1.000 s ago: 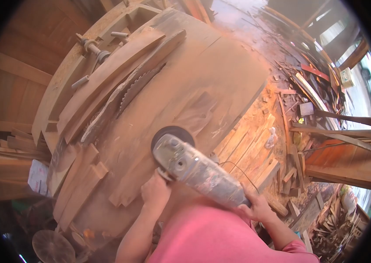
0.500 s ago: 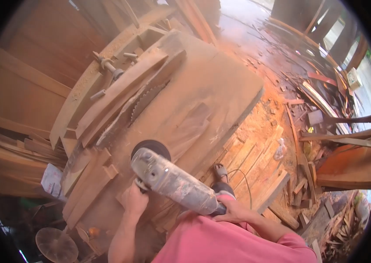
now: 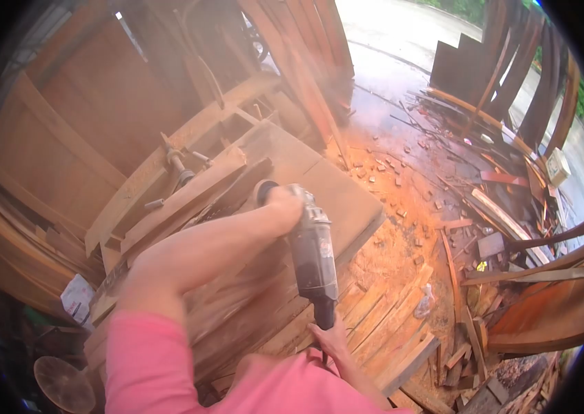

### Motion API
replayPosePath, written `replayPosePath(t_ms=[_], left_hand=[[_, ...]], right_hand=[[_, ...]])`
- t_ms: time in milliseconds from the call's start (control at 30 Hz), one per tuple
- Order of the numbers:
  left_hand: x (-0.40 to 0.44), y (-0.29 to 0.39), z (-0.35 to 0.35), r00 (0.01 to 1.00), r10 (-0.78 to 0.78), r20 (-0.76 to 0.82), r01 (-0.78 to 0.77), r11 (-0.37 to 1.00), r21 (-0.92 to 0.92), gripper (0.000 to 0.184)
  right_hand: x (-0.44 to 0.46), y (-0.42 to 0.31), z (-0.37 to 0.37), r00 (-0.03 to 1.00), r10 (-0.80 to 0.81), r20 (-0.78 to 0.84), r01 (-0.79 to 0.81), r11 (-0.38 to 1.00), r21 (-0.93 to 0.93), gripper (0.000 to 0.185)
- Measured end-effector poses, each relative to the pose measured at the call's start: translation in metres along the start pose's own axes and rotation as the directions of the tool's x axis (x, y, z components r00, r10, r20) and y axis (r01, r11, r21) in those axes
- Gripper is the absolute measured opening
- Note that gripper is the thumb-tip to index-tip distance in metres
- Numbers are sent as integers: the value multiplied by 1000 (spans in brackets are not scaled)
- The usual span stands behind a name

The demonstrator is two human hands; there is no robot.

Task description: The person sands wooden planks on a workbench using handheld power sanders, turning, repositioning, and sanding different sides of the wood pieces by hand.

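Note:
An angle grinder (image 3: 314, 252) with a worn grey body points away from me over the dusty wooden tabletop (image 3: 337, 196). My left hand (image 3: 283, 209) is wrapped round its front end, near the head, with my forearm stretched across the boards. Farther back, my right hand (image 3: 330, 337) grips the black rear handle. The round disc (image 3: 264, 193) shows only in part, at the near side of the curved wooden pieces (image 3: 185, 200). My left hand and the tool's head hide where the disc meets the wood.
Left of the tabletop stands a wooden frame with a metal clamp (image 3: 176, 162). Planks (image 3: 381, 310) lie at the lower right, beside sawdust and small blocks on the floor (image 3: 402, 193). Scrap wood (image 3: 506, 221) is heaped at the right. A round fan-like object (image 3: 64, 384) sits lower left.
The grinder has swung from pointing left to pointing away from me, and its head is farther up the tabletop. My left arm now reaches across the boards. The view has tilted up.

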State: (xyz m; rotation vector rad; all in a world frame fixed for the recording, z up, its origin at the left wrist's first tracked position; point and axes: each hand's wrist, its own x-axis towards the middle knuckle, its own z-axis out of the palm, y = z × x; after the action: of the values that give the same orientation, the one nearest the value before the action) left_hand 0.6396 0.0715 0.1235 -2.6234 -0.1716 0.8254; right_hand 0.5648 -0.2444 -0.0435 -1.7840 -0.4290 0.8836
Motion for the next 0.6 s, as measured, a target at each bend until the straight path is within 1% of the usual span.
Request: replayPosePath(t_ms=[33,67,100,133,167,233,267,367,400,433,467,500,533,567,600], left_hand=[[32,8,-15,998,20,60,-29,988,150,23],[67,20,-19,991,32,128,-68,955,289,23],[99,29,-17,994,13,108,-54,924,379,22],[132,38,-16,996,-5,88,-37,884,465,21],[154,48,-9,999,-2,54,-25,871,491,22],[180,70,4,997,69,-44,-41,883,467,22],[186,78,9,990,116,-85,-67,896,439,23],[178,94,13,934,257,-247,-171,930,324,24],[166,94,10,896,292,-336,-217,945,243,25],[143,92,7,851,308,-426,-272,951,144,25],[116,88,9,826,238,-512,-315,946,-70,26],[77,80,13,836,55,-546,-323,854,-408,26],[40,71,28,845,-135,-517,-319,650,-690,26],[7,65,62,802,-412,-433,-259,414,-873,27],[-10,64,123,716,-561,-415,-210,394,-895,29]], right_hand=[[11,3,3,997,54,54,-63,980,188,36],[21,13,8,987,103,123,-142,922,361,33],[31,20,11,969,135,206,-224,829,513,29],[40,18,12,954,154,257,-274,795,541,27],[49,21,15,939,173,297,-322,746,583,27],[61,31,19,896,221,384,-432,630,645,26],[68,31,20,868,246,432,-482,631,608,23],[85,41,27,797,205,568,-601,371,708,18],[90,40,26,789,226,571,-606,436,665,18],[102,54,26,757,157,634,-638,383,668,18],[115,71,22,719,92,689,-674,332,660,18],[128,79,18,686,64,725,-717,231,657,19],[144,83,15,653,33,756,-753,130,645,21],[161,87,13,581,-133,803,-812,-32,583,23],[173,89,11,517,-299,802,-856,-188,481,27]])
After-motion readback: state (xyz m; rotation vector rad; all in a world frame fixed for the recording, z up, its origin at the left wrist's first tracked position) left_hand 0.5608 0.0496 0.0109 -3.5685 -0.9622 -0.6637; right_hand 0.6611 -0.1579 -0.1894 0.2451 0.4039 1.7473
